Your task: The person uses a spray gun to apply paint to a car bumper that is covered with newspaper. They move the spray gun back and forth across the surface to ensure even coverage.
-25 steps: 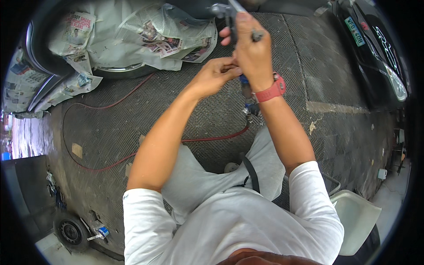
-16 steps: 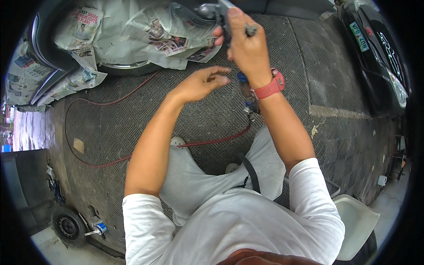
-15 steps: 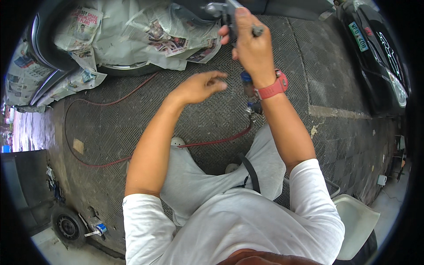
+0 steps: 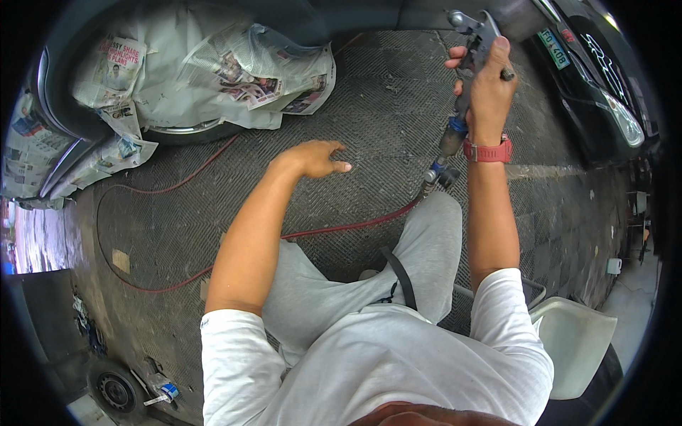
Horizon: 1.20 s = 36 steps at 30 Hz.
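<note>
My right hand (image 4: 491,92), with a red watch (image 4: 490,151) on its wrist, is wrapped round the handle of a metal spray gun (image 4: 486,34). The gun's nozzle end is at the top, close to a dark car panel (image 4: 426,15). Under the handle hangs a cylindrical air filter (image 4: 451,140) with a blue collar, and a valve below it joins a red air hose (image 4: 369,224). My left hand (image 4: 315,157) hovers over the floor mat, holding nothing, its fingers curved and apart.
Newspaper and paper sheets (image 4: 234,78) cover the car's wheel area at upper left. A black bumper (image 4: 597,78) with a green plate stands at upper right. The hose loops across the ribbed floor mat (image 4: 177,220). A pale plastic chair (image 4: 572,344) and a loose wheel (image 4: 115,389) are behind.
The spray gun and my right hand have moved right, bringing the filter and hose end along. My left hand has dropped slightly nearer to me. The whole view has also shifted a little.
</note>
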Available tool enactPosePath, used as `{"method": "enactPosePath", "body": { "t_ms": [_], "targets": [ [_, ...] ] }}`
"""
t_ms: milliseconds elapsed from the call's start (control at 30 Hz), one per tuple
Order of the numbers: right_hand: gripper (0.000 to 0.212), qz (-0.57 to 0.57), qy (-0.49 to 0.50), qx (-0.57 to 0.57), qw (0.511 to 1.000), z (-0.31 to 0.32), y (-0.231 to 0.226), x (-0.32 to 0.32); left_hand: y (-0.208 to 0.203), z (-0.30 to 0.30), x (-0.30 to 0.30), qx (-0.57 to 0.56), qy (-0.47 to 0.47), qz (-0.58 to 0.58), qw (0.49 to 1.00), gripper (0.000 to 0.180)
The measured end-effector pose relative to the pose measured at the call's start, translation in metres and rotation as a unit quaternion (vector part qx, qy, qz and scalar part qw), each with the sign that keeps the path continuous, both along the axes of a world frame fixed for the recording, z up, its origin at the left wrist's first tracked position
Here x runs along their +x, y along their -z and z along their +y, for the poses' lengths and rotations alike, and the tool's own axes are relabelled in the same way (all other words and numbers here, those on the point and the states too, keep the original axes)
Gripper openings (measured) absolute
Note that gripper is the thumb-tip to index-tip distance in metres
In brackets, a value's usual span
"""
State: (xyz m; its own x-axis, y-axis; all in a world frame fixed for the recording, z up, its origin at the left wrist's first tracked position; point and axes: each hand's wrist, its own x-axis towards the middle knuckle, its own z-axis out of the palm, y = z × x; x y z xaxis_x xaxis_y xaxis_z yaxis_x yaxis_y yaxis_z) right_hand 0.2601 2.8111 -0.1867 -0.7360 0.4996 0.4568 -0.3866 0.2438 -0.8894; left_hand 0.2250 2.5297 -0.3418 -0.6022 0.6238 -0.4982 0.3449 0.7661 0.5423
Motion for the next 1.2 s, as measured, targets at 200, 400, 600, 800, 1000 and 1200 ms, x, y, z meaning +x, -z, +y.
{"method": "enactPosePath", "body": {
  "t_ms": [200, 400, 600, 800, 1000, 1200],
  "targets": [
    [0.061, -0.028, -0.125, 0.037, 0.991, -0.059, -0.004, -0.006, 0.004, -0.005, 0.000, -0.005, -0.007, -0.003, 1.000, 0.081],
    [0.057, 0.000, -0.215, 0.047, 0.975, -0.127, -0.006, -0.012, 0.008, -0.005, 0.001, -0.014, 0.002, 0.010, 1.000, 0.082],
    [0.057, -0.025, -0.286, -0.002, 0.958, -0.130, -0.021, -0.018, 0.013, -0.006, -0.004, -0.019, 0.001, 0.000, 1.000, 0.081],
    [0.057, -0.073, -0.180, -0.034, 0.980, -0.086, -0.027, -0.016, 0.015, -0.011, -0.004, -0.014, -0.010, -0.007, 1.000, 0.079],
    [0.065, -0.027, -0.069, -0.002, 0.997, -0.019, -0.021, -0.007, 0.016, -0.010, -0.007, -0.007, -0.007, -0.003, 1.000, 0.078],
    [0.065, 0.004, -0.001, -0.003, 1.000, 0.015, -0.023, 0.002, 0.018, -0.007, -0.008, -0.009, -0.002, -0.002, 1.000, 0.079]
  ]
}}
